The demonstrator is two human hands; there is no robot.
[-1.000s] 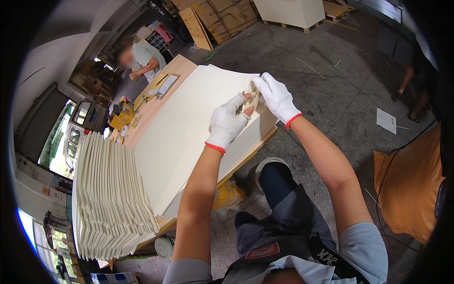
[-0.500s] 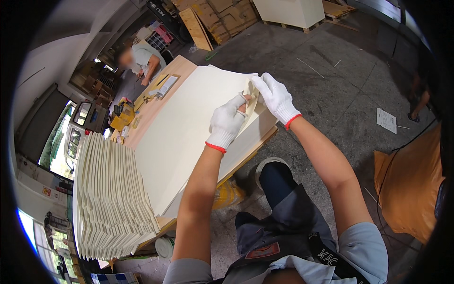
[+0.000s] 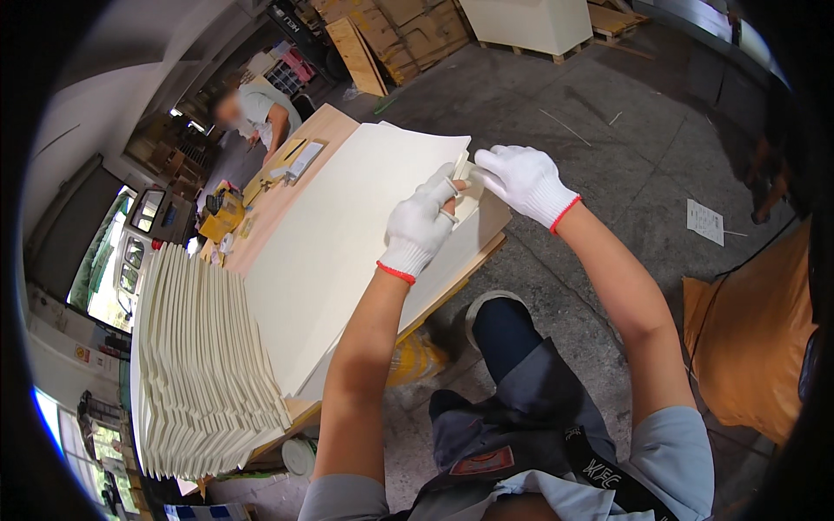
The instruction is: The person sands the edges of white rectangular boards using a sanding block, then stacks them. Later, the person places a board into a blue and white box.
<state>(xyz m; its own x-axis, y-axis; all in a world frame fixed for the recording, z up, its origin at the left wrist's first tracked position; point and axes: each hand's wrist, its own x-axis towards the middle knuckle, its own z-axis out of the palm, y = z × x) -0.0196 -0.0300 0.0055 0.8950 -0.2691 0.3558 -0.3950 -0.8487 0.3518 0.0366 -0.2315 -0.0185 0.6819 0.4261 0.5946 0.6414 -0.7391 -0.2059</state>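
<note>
Large cream sheets (image 3: pixel 339 208), looking like thin board or thick paper, lie layered on the wooden table. My left hand (image 3: pixel 421 224), in a white glove with bare thumb and fingertip, rests on the top sheet and pinches the edges near the far right corner. Several edges lift and fan apart there. Just right of that corner is my right hand (image 3: pixel 530 184), also white-gloved, its thumb and bent fingers a little apart. Nothing shows between them, and whether the fingertips touch an edge is hard to make out.
A tall fanned stack of cream folded sheets (image 3: pixel 204 365) stands on the left. Along the far table edge lie a yellow box (image 3: pixel 224 215) and a notepad (image 3: pixel 307 159). A co-worker (image 3: pixel 265 113) is beyond. An orange-covered bulk (image 3: pixel 738 339) stands at right.
My right hand has moved right, off the sheet corner, and its fingers have come apart from the edges. The lifted corner has dropped somewhat. My left hand stays nearly in place.
</note>
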